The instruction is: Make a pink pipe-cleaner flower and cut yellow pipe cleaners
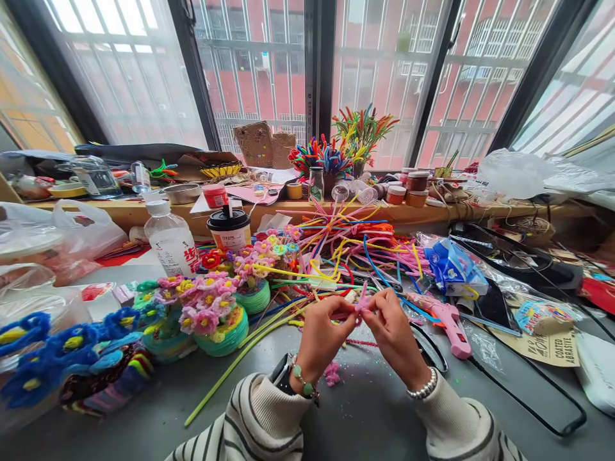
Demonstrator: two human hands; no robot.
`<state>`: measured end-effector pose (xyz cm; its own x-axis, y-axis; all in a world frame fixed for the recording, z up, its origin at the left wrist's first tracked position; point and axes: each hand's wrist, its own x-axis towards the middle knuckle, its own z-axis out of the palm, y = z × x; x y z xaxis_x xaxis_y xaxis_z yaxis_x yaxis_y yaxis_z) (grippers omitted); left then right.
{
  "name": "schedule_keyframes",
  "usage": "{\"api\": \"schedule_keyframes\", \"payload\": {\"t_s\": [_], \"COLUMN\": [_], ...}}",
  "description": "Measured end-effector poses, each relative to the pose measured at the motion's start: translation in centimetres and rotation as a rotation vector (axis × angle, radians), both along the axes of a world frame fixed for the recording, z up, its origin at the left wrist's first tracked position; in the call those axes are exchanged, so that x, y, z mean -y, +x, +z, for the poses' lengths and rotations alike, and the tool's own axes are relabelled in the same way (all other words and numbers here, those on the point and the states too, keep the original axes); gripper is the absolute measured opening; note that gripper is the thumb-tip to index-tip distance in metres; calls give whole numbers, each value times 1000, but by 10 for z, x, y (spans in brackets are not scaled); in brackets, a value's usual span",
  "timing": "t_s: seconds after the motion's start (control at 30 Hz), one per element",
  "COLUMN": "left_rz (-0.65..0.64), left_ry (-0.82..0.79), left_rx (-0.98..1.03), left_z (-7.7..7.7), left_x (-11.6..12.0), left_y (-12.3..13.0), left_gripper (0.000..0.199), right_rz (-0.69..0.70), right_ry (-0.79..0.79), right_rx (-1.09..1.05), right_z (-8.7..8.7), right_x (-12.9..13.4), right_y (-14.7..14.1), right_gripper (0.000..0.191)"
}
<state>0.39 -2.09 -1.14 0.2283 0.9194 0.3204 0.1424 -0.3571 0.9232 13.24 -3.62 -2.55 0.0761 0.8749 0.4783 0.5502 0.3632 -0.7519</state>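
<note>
Between my two hands is a small pink pipe-cleaner flower, its fuzzy petals sticking up above the fingertips. My left hand pinches it from the left with thumb and forefinger. From the other side my right hand grips it, fingers closed. Part of the flower is hidden by the fingers. On the grey table below lies another small pink fuzzy piece. A dark red twisted strand shows behind the hands.
Potted pipe-cleaner flowers and blue flowers stand left, near a plastic bottle and a lidded cup. Loose pipe cleaners pile up behind my hands. Right lies a pink glue gun with a black cord.
</note>
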Motion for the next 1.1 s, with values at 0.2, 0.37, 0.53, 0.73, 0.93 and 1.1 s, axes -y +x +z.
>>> {"api": "schedule_keyframes", "payload": {"t_s": [0.2, 0.37, 0.53, 0.73, 0.93, 1.1], "left_rz": [-38, -113, -165, -179, -76, -66], "left_ry": [-148, -296, -389, -462, -494, -522], "left_rx": [95, 191, 257, 370, 469, 532], "left_z": [4, 5, 4, -2, -4, -3], "left_x": [-2, -8, -8, -10, -10, -9], "left_y": [-3, -6, -5, -5, -4, -2], "left_gripper": [13, 17, 18, 19, 20, 21], "right_rz": [262, 299, 364, 387, -17, -45], "right_ry": [-532, -522, -595, -657, -62, 391], "right_rx": [-626, -843, -871, -998, -216, 365], "right_z": [7, 11, 10, 0, 4, -1], "right_x": [0, 2, 2, 1, 3, 4], "right_y": [6, 9, 8, 3, 6, 7], "right_gripper": [16, 17, 16, 20, 18, 14]}}
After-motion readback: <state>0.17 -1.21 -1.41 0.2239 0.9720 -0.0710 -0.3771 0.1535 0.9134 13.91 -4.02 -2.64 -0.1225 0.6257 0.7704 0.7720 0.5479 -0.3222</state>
